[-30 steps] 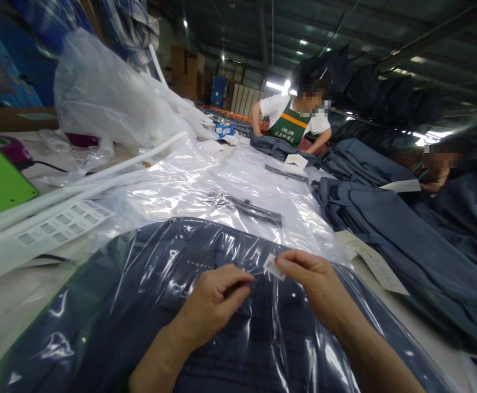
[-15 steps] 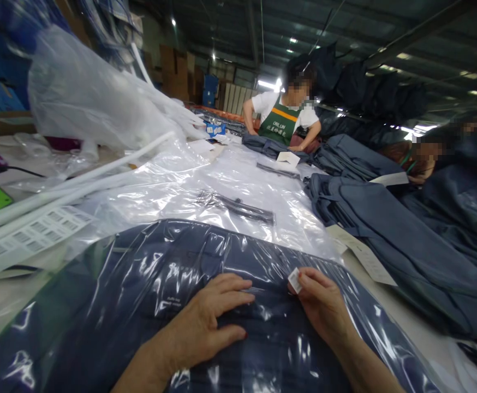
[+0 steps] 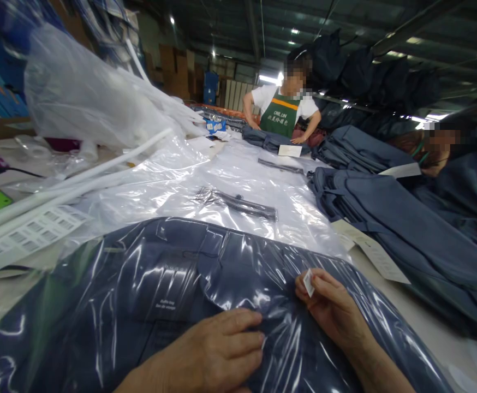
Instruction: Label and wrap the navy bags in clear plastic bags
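A dark navy duffle bag in clear, shiny plastic fills the near part of the table. Pale print shows through the film on its left side. My left hand lies on the plastic near the bag's middle, fingers stretched out and slightly bent, holding nothing. Between thumb and fingertips, my right hand pinches a small white sticker just above the film, right of the middle. Part of my left thumb is hidden at the lower edge.
Clear plastic bags cover the table ahead. A barcode sticker sheet lies left, beside white tubes. Navy bags with paper cards are piled right. A co-worker in a green apron stands opposite; another person is at far right.
My left hand has slid down toward me over the film, uncovering more of the bag's front. My right hand has shifted slightly right and down, still pinching the sticker, which has turned.
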A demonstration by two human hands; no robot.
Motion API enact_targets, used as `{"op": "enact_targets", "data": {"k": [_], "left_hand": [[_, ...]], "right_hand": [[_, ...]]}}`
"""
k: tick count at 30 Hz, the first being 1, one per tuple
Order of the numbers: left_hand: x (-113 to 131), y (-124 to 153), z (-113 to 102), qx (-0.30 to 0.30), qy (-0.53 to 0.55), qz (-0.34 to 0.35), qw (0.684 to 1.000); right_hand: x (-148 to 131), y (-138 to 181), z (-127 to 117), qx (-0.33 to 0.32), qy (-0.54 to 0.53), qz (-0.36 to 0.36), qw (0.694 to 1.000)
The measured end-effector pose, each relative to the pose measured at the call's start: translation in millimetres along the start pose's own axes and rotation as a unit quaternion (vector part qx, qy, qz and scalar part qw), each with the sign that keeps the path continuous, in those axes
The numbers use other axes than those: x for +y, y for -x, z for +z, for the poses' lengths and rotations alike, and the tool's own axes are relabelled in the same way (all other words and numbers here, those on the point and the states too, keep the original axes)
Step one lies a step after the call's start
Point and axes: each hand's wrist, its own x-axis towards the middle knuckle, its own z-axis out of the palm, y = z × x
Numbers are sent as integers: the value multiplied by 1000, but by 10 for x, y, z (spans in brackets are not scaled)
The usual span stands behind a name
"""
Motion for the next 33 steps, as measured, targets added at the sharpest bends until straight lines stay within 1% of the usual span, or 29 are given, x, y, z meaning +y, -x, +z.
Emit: {"op": "enact_targets", "data": {"k": [1,3,7,8,9,12,13,14,16,18,20,22,25,29,33], "left_hand": [[-28,10,32,-9,-6,18,1000],[-67,15,66,-38,-25,30,999],[-46,-23,40,-99,-101,19,990],[-35,-27,37,-97,-121,25,988],[-30,-24,44,-81,-136,35,987],[-50,18,110,5,-164,85,983],[-62,36,136,18,-170,94,981],[-72,50,158,19,-175,98,979],[-84,69,187,6,-181,99,978],[-91,73,203,12,-182,104,978],[-101,74,221,25,-178,107,978],[-117,76,244,29,-170,101,980],[-132,74,261,33,-166,99,981],[-112,46,223,30,-163,87,982],[-90,26,187,41,-167,93,981]], "right_hand": [[-5,1,4,4,0,2,1000],[-18,3,17,14,1,4,1000],[-53,14,56,43,18,22,999],[-67,16,72,52,28,29,998],[-84,17,94,57,43,36,997],[-165,14,221,61,108,36,992],[-197,12,288,53,133,26,989],[-228,10,365,40,159,16,986],[-270,5,531,-4,204,9,979],[-266,-5,671,-63,239,29,968],[-212,-25,748,-99,260,52,959],[-132,-48,756,-104,274,57,954],[-41,-75,697,-114,305,43,944],[-37,-87,631,-158,345,40,924],[-52,-88,623,-159,365,40,916]]}}
